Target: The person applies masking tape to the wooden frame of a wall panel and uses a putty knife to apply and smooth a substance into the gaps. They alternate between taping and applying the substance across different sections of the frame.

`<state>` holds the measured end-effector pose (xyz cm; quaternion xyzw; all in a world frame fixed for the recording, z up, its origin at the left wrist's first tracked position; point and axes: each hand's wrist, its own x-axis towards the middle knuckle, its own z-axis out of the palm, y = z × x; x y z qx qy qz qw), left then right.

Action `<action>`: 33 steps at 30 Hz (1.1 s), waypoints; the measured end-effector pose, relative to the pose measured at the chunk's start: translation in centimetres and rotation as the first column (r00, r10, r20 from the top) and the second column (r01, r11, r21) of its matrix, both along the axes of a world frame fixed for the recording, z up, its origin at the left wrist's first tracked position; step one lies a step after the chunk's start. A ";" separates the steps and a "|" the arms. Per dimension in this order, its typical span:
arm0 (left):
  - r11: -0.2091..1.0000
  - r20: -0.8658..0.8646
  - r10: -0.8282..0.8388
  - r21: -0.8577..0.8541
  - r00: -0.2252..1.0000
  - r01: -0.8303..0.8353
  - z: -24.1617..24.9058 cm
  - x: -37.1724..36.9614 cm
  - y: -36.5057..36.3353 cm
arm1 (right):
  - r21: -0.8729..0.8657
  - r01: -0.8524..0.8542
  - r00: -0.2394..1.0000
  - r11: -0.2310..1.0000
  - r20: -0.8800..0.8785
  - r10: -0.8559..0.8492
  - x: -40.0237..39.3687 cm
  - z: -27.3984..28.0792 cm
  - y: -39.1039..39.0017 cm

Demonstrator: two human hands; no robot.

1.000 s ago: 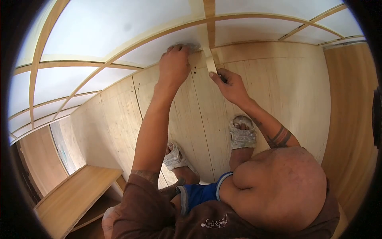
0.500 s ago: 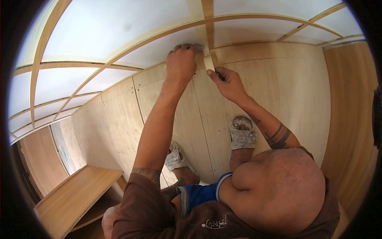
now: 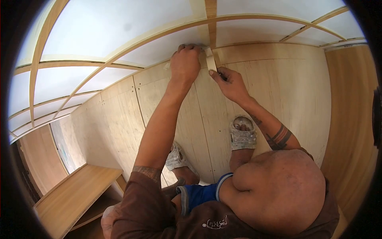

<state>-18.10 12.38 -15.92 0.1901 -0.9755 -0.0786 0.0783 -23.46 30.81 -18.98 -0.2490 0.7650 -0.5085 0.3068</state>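
Observation:
My right hand [image 3: 230,83] is closed, thumb and finger pinching the lower end of a pale strip of masking tape [image 3: 211,63]. A dark bit shows inside the grip, too covered to name. The strip runs up to the foot of a wooden upright [image 3: 212,34], where a white panel [image 3: 175,42] meets the board floor. My left hand [image 3: 185,63] is pressed against the lower edge of that panel, just left of the strip's upper end. Its fingers are bent and close together, and their tips are partly hidden, so what they hold cannot be made out.
Wooden battens [image 3: 159,34] divide the white panels. Both feet, in stained sandals [image 3: 243,137], stand on the pale plywood floor [image 3: 191,107]. A wooden cabinet [image 3: 79,191] is at lower left, and a brown wood panel [image 3: 350,119] stands at right.
My left hand has slid slightly right along the panel's lower edge, closer to the upright. My right hand has barely shifted and still grips the strip.

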 end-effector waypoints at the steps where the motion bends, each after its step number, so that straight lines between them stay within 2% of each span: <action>1: 1.000 -0.025 -0.007 -0.010 1.000 0.007 -0.2 0.0 0.0 | -0.005 -0.003 1.000 1.000 -0.004 0.003 0.0 -0.1 0.1; 5: 1.000 -0.014 0.014 -0.019 1.000 -0.014 -0.3 -0.1 0.2 | -0.085 0.031 0.999 0.996 -0.022 -0.033 0.0 -0.9 0.0; 11: 0.999 -0.038 0.022 -0.041 0.999 -0.023 -0.8 0.2 0.1 | -0.065 0.026 1.000 0.998 -0.014 -0.027 -0.3 -0.7 -0.2; 16: 1.000 -0.051 0.021 -0.022 0.999 -0.022 -1.1 0.4 -0.1 | 0.043 -0.015 1.000 0.999 -0.015 0.015 -0.7 -0.1 0.1; 20: 0.999 -0.053 0.014 -0.036 0.998 -0.016 -0.7 0.6 0.0 | 0.024 0.007 0.999 1.000 -0.049 -0.005 -0.4 0.6 0.0; 23: 0.999 -0.058 0.004 -0.044 0.998 -0.006 -0.9 0.6 0.0 | 0.050 -0.011 1.000 0.999 -0.010 0.011 -0.4 0.1 0.1; 26: 0.999 -0.055 0.022 -0.024 0.998 -0.023 -1.1 0.5 -0.1 | -0.008 -0.024 0.999 1.000 -0.047 0.023 -0.5 0.0 0.1; 28: 0.999 -0.062 0.010 -0.045 0.998 -0.013 -1.1 0.4 0.0 | 0.068 -0.031 0.998 0.997 -0.054 0.035 -0.7 0.6 0.0; 31: 0.997 -0.049 0.006 -0.072 0.999 -0.010 -1.1 0.1 0.3 | 0.094 -0.038 0.999 0.995 -0.032 0.041 -0.7 1.4 -0.1; 33: 0.996 -0.031 0.020 -0.084 0.999 -0.022 -0.6 0.2 0.4 | 0.056 -0.031 0.998 0.998 -0.052 0.034 -0.6 0.0 -0.3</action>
